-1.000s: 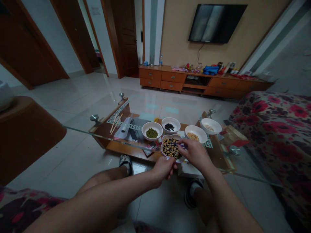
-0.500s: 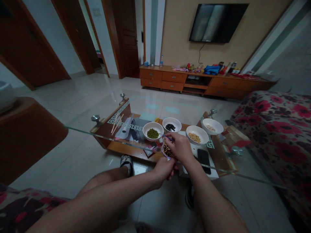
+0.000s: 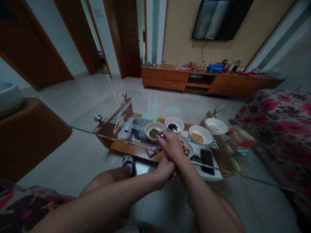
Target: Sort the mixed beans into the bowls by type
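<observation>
My right hand (image 3: 172,145) is closed in a pinch on a slim purple-handled spoon (image 3: 162,137). The tip reaches into a white bowl (image 3: 147,132) of green beans (image 3: 153,133). Under and to the right of that hand sits a white bowl of mixed pale and dark beans (image 3: 186,150), its left part hidden. My left hand (image 3: 164,171) is curled shut at the table's front edge, beneath my right wrist; what its fingers hold, if anything, is hidden. Other white bowls hold black beans (image 3: 172,127), yellow beans (image 3: 197,138) and pale pieces (image 3: 214,127).
The bowls stand on a glass-topped table (image 3: 85,128). A black phone (image 3: 207,161) lies at the right, chopsticks (image 3: 119,123) and a clear roll (image 3: 128,124) at the left. A flowered sofa (image 3: 282,129) is on the right, a TV cabinet (image 3: 176,76) beyond.
My right hand has moved left with the spoon, from over the mixed beans to the green beans. More of the mixed beans now shows. My left hand stays almost in place.
</observation>
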### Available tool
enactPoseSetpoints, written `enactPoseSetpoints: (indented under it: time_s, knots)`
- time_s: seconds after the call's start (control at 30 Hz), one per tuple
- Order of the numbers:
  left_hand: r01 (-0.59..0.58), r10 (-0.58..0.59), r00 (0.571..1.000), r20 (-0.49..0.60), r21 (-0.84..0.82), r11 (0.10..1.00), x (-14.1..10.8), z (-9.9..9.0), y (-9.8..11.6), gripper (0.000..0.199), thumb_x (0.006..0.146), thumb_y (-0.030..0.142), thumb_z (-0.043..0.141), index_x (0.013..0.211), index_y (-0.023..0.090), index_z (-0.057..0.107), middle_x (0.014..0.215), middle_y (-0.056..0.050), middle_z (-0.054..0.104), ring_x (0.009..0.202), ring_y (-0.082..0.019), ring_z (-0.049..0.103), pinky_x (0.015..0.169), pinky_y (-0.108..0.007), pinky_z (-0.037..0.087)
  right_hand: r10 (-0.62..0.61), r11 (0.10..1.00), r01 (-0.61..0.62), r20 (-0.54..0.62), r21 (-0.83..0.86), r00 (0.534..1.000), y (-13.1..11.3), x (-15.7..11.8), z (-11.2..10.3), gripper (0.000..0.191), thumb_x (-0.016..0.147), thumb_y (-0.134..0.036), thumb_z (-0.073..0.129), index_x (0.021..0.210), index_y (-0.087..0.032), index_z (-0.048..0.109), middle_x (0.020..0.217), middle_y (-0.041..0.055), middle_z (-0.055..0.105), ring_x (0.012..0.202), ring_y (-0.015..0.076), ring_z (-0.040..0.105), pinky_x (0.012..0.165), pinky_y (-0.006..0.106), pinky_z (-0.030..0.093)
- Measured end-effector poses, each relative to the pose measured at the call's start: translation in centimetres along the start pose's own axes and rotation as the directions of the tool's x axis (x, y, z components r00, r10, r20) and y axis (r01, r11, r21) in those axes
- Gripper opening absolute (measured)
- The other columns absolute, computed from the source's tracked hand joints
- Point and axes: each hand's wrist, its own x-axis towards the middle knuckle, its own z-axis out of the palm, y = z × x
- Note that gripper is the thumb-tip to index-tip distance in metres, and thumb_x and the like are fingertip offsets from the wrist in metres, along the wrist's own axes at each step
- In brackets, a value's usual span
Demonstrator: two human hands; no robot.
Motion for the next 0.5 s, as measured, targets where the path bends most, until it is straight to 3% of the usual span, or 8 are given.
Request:
enactPoseSetpoints:
  time_s: [0.37, 0.5]
  knots:
    - [-0.027, 0.028, 1.0, 0.015, -0.025, 0.999, 0.1, 0.1, 0.3, 0.023, 0.083, 0.037, 0.045, 0.07, 0.018, 0.05, 0.057, 0.003, 0.048, 0.038, -0.006, 0.036, 0.036, -0.019, 0.024, 0.034, 0.993, -0.034, -0.007, -0.116, 0.999, 1.8, -1.3, -2.8, 0.022, 0.087, -0.034, 0.052, 0.101, -0.024, 0.067, 0.098, 0.0041, 0.071, 0.088, 0.0194, 0.064, 0.078, 0.029, 0.044]
    - [-0.03, 0.03, 0.999, 0.025, 0.001, 1.0, 0.2, 0.0, 0.0, 0.025, 0.081, 0.037, 0.045, 0.066, 0.018, 0.051, 0.049, 0.004, 0.042, 0.037, -0.007, 0.034, 0.036, -0.019, 0.024, 0.054, 0.984, -0.055, -0.013, -0.169, 0.998, 2.9, -2.0, -4.2, 0.024, 0.087, -0.036, 0.051, 0.1, -0.024, 0.067, 0.095, 0.0044, 0.072, 0.084, 0.0196, 0.065, 0.074, 0.029, 0.044]
